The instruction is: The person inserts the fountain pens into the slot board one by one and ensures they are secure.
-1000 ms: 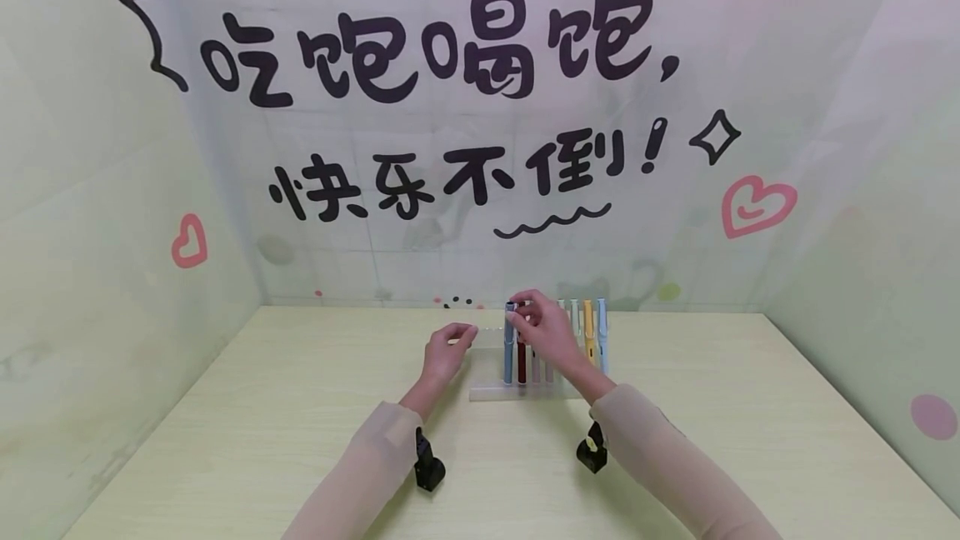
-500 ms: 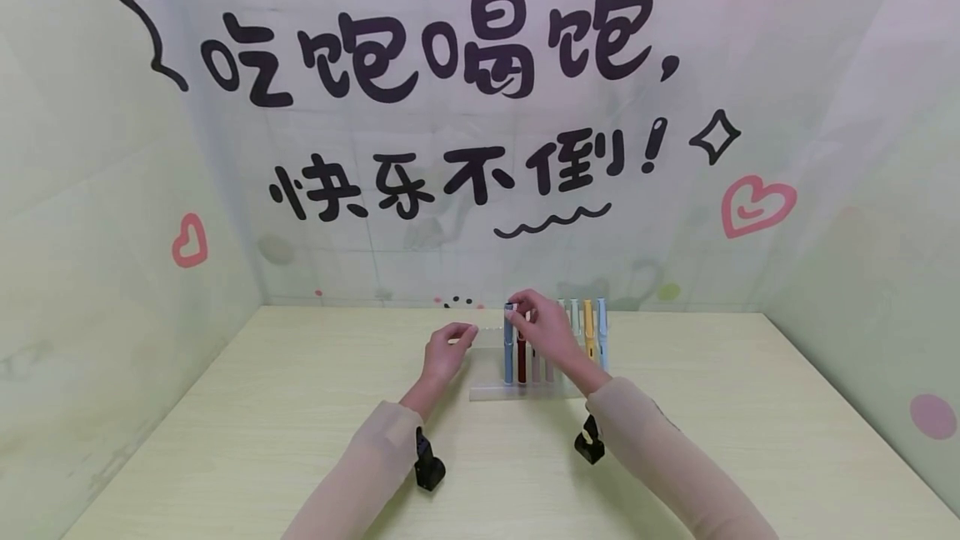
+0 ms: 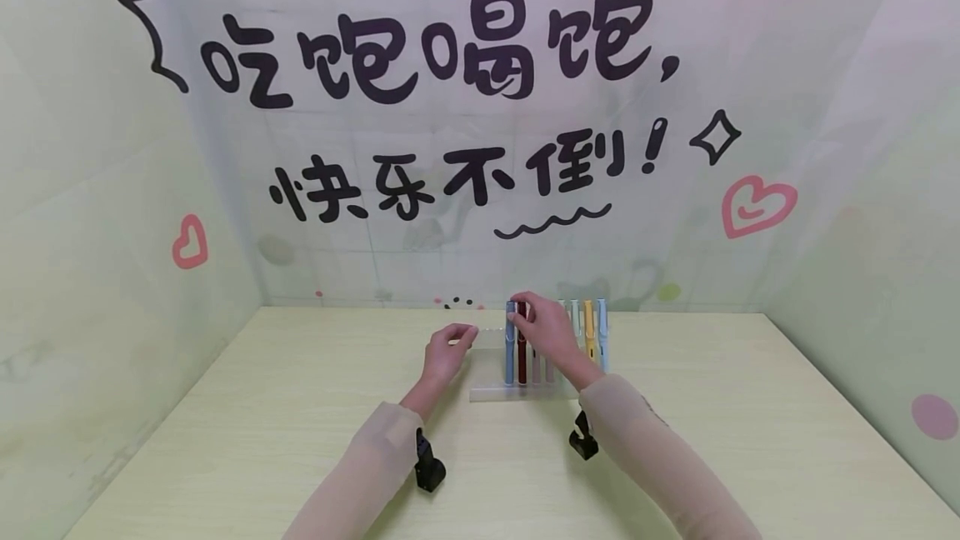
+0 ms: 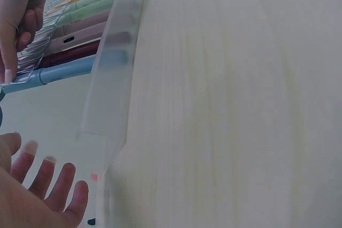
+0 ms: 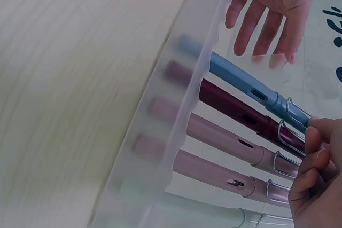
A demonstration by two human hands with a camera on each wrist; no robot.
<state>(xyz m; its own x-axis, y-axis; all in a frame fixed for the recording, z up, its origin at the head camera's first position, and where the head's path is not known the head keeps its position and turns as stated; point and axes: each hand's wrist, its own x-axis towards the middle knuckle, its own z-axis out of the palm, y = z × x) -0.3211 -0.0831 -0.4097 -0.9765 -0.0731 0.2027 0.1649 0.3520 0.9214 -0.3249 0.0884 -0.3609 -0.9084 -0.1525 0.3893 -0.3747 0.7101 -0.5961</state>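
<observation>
A frosted clear pen stand (image 3: 486, 394) holds a row of upright fountain pens at the back of the table. My right hand (image 3: 551, 330) pinches the capped top of the blue fountain pen (image 5: 240, 81), whose lower end sits in the stand's ledge. Beside that pen stands a dark red fountain pen (image 5: 227, 102), then two dusky pink ones (image 5: 219, 137). My left hand (image 3: 445, 354) pinches the stand's upper left corner between thumb and fingers; in the right wrist view its fingertips (image 5: 275, 60) show partly through the clear panel.
Farther right in the row are pale green pens (image 4: 88, 12), a yellow pen (image 3: 589, 327) and a light blue pen (image 3: 602, 327). A printed cloth wall (image 3: 420, 265) rises right behind the stand. Side walls flank the pale wooden table (image 3: 300, 440).
The blue pen has shifted slightly right and up at its top, and more of the dark red pen's cap shows. My right wrist has moved a little left. The left hand stays put.
</observation>
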